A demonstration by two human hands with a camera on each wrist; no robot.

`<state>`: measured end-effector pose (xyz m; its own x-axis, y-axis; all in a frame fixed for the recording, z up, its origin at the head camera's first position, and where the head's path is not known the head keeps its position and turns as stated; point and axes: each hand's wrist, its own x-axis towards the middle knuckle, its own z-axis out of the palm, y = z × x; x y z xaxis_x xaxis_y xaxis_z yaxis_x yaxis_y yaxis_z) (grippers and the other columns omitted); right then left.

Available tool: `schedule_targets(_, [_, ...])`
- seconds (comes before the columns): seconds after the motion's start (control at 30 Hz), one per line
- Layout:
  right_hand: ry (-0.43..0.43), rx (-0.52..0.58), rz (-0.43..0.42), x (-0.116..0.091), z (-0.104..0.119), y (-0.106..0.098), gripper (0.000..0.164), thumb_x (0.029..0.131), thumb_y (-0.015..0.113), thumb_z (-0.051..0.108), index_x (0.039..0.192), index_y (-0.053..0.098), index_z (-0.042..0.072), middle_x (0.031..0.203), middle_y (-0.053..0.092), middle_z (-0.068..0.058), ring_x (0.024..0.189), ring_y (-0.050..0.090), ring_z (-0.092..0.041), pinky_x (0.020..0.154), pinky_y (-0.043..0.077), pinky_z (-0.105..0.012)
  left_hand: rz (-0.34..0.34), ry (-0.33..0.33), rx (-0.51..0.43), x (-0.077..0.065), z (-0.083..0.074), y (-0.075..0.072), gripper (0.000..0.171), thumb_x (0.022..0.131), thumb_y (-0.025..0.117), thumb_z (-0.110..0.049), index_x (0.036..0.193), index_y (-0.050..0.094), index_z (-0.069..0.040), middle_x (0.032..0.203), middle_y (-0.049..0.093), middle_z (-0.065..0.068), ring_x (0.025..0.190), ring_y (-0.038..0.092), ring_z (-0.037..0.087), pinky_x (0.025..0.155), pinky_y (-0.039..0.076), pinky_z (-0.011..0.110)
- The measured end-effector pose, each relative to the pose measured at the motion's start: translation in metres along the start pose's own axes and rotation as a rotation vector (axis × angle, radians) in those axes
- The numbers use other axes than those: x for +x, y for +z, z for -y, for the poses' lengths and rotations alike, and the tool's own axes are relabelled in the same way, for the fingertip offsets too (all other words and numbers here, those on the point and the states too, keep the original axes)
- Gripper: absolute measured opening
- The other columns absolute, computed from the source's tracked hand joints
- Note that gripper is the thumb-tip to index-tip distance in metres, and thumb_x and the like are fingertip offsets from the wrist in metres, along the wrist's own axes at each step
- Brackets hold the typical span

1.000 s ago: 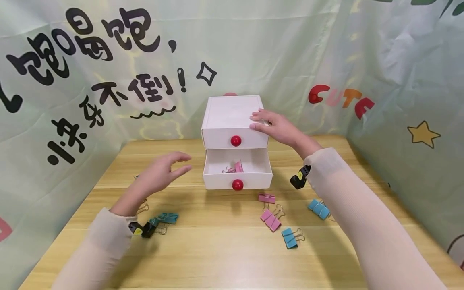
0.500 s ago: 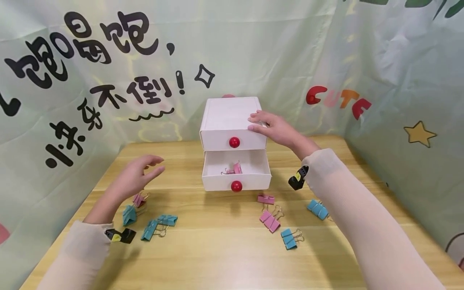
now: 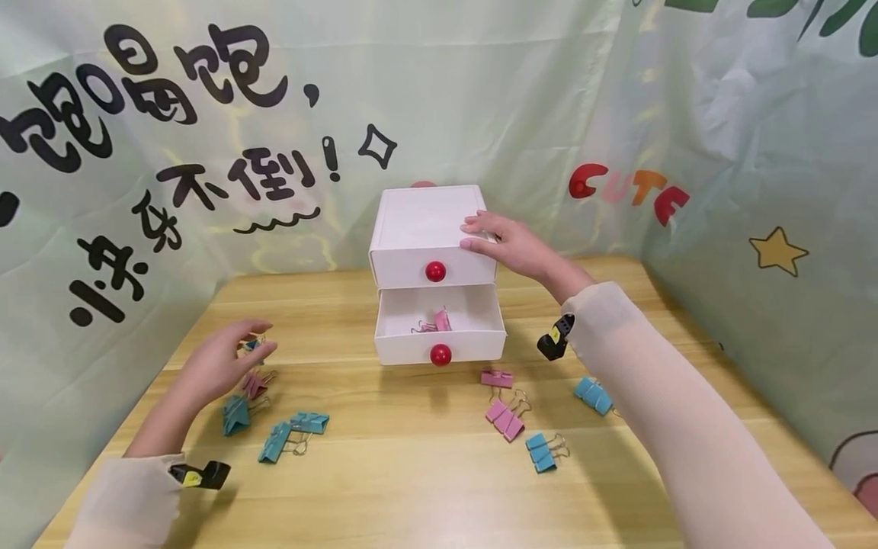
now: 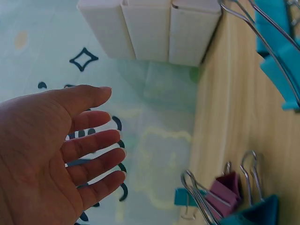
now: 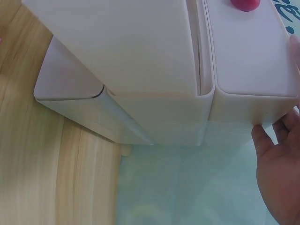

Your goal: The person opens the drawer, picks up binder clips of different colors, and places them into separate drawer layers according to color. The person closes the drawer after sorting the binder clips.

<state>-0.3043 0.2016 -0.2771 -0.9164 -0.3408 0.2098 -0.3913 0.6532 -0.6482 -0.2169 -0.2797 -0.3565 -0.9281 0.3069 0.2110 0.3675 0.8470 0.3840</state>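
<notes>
- The work is judged to be partway: small pink binder clips [image 3: 442,320] are contained in the pulled-out middle drawer [image 3: 405,351], while the rest are left on the tabletop [image 3: 411,488]
- The white three-tier drawer unit [image 3: 428,217] is touched at its top right edge by the right hand [image 3: 517,244], fingers loosely extended, nothing seen pinched
- The left hand [image 3: 218,366] is held above the left-side clips, fingers loosely spread, nothing grasped
- The drawer is opened towards the person, its red knob [image 3: 441,354] pointed that way
- At the right, the far pink clip [image 3: 497,379] is laid with its long axis left to right; the near pink clip [image 3: 504,421] is slanted, handles pointed away and rightward
- The near blue clip [image 3: 542,453] is set nearly front to back, handles pointed right
</notes>
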Motion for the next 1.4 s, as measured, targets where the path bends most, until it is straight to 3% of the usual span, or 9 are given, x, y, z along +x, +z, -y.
schedule_targets(0.3, [-0.004,-0.01,0.003,0.0,0.0,0.0,0.065,0.089,0.061,0.06,0.139,0.056,0.019,0.153,0.038,0.005,0.146,0.02,-0.013,0.116,0.02,-0.048,0.03,-0.045,0.047,-0.009,0.025,0.007,0.064,0.096,0.059,-0.046,0.136,0.051,0.003,0.134,0.051,0.029,0.114,0.049,0.05,0.09,0.041,0.065])
schedule_targets(0.53, [-0.014,-0.009,0.006,0.001,0.002,0.001,0.063,0.09,0.061,0.058,0.138,0.057,0.018,0.153,0.039,0.005,0.146,0.02,-0.013,0.117,0.019,-0.047,0.079,-0.092,0.093,-0.013,0.039,0.015,0.064,0.091,0.07,-0.032,0.135,0.047,0.009,0.132,0.046,0.038,0.119,0.042,0.057,0.094,0.036,0.068])
schedule_targets(0.87, [-0.01,-0.005,0.001,-0.001,0.004,0.0,0.064,0.089,0.062,0.058,0.138,0.057,0.017,0.153,0.039,0.004,0.146,0.02,-0.014,0.117,0.02,-0.047,0.149,-0.128,0.14,-0.018,0.054,0.023,0.066,0.091,0.069,-0.032,0.133,0.047,0.014,0.127,0.043,0.045,0.116,0.041,0.061,0.093,0.036,0.07])
schedule_targets(1.2, [-0.006,-0.003,0.004,0.0,0.003,0.0,0.064,0.089,0.062,0.058,0.138,0.057,0.017,0.153,0.038,0.003,0.146,0.019,-0.015,0.117,0.019,-0.047,0.225,-0.14,0.1,-0.016,0.061,0.03,0.076,0.091,0.067,-0.044,0.132,0.047,0.016,0.126,0.051,0.039,0.116,0.046,0.058,0.091,0.041,0.066])
schedule_targets(1.4, [-0.004,-0.001,0.004,0.001,0.001,0.001,0.063,0.09,0.061,0.058,0.138,0.057,0.018,0.154,0.038,0.004,0.146,0.018,-0.014,0.117,0.019,-0.047,0.249,-0.144,0.093,-0.012,0.062,0.034,0.066,0.093,0.066,-0.04,0.128,0.052,0.014,0.103,0.065,0.024,0.095,0.061,0.043,0.08,0.049,0.056])
